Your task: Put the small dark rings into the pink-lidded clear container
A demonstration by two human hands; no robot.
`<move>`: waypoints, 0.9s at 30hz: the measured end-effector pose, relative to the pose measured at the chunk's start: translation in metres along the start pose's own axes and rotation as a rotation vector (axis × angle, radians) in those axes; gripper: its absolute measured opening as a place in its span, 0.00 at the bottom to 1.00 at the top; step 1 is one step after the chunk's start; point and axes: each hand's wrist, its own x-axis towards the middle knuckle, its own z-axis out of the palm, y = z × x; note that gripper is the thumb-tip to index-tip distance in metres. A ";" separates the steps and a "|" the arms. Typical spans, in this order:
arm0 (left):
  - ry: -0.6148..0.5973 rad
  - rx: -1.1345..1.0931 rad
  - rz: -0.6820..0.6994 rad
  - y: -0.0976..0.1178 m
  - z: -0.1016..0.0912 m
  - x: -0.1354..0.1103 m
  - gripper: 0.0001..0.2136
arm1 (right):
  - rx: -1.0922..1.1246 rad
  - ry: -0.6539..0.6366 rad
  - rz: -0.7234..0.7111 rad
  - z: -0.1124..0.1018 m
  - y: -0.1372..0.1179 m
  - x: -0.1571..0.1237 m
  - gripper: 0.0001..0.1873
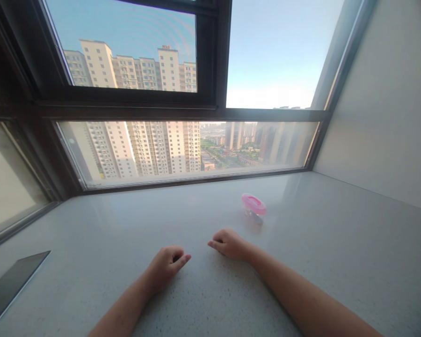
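My left hand (166, 267) rests on the pale speckled sill (203, 299), its fingers curled into a loose fist with the thumb along the side. Nothing shows in it. To its right, a short gap away, my right hand (228, 244) lies on the same surface, also curled, and no object is visible in its grip. Just beyond the right hand stands a small clear container with a pink oval lid (253, 204); something dark shows in its lower part. Neither hand touches it.
A tablet-like device with a dark screen (16, 281) lies at the left edge. Behind the sill is a window with a dark frame (140, 112), with tall buildings outside. A white wall (382, 107) rises on the right.
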 end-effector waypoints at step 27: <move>0.004 -0.084 -0.044 0.002 -0.003 0.001 0.18 | -0.026 -0.015 0.015 -0.001 -0.001 0.000 0.23</move>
